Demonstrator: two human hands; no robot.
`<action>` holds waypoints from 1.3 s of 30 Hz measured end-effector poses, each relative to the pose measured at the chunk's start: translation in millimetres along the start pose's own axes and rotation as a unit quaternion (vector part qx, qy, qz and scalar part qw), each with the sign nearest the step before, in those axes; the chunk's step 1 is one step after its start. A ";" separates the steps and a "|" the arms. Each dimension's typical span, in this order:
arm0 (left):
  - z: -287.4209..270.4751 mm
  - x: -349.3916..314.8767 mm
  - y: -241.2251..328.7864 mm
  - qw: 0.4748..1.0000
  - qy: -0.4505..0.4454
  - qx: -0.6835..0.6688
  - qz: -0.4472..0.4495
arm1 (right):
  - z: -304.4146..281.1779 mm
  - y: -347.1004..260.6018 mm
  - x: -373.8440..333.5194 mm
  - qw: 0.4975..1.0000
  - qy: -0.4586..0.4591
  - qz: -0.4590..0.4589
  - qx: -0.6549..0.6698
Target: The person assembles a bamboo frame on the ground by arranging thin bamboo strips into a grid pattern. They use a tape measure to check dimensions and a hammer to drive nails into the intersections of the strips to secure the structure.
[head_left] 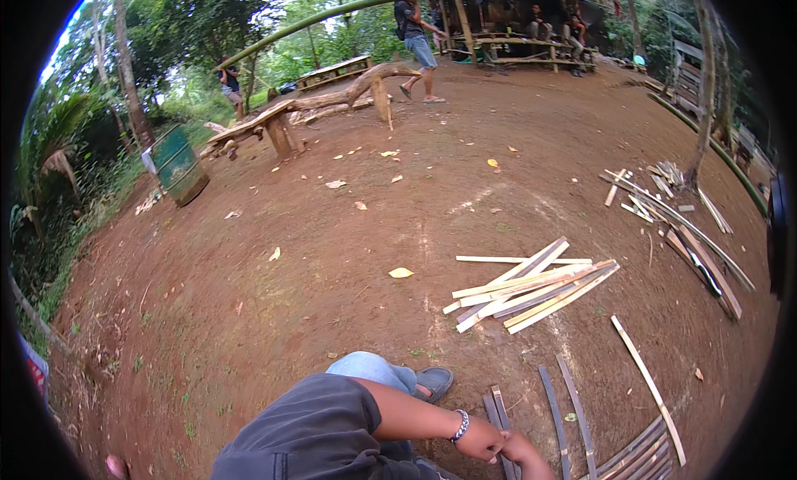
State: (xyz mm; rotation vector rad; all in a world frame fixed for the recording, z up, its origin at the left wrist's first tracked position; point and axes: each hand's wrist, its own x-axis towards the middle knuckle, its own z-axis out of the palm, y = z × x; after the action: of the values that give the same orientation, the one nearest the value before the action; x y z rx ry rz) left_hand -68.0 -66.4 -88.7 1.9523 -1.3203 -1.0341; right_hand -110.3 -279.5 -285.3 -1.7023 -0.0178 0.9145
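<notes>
My left hand (pixel 480 440), with a chain bracelet at its wrist, meets my right hand (pixel 522 450) near the lower edge. The fingers of both are closed and pressed close together; whatever they grip is hidden. Two dark-faced bamboo strips (pixel 495 407) run beneath them, and I cannot tell whether either is held. Just right of the hands lie two more split bamboo strips (pixel 571 409), then a row of strips side by side (pixel 638 457). A long pale strip (pixel 647 384) slants past that row.
Ahead lies a pile of split bamboo (pixel 531 285); more pieces (pixel 664 202) and dark planks (pixel 706 268) are at right. Two people carry a long green bamboo pole (pixel 332 14) past a log bench (pixel 282 131). A green drum (pixel 178 166) leans left. People sit under a shelter (pixel 515 40).
</notes>
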 end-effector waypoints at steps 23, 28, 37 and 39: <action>-32.5 2.5 22.0 0.973 0.185 -0.048 -0.128 | 15.0 -45.5 -25.3 0.976 0.177 -0.105 0.075; -38.5 14.9 8.1 0.953 0.263 -0.006 -0.150 | 3.6 -54.7 -29.8 0.943 0.294 -0.140 0.071; -41.2 17.6 6.8 0.952 0.249 -0.036 -0.174 | 11.6 -106.9 -58.2 0.912 0.370 -0.171 0.038; -43.6 16.8 10.9 0.952 0.232 -0.051 -0.191 | 11.1 -108.9 -63.0 0.915 0.373 -0.155 0.011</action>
State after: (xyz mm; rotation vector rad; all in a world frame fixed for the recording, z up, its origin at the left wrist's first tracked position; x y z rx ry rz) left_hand -33.2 -84.7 -61.1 2.2406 -0.6366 -0.7208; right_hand -113.5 -260.4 -160.5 -1.8627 0.2247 -0.0048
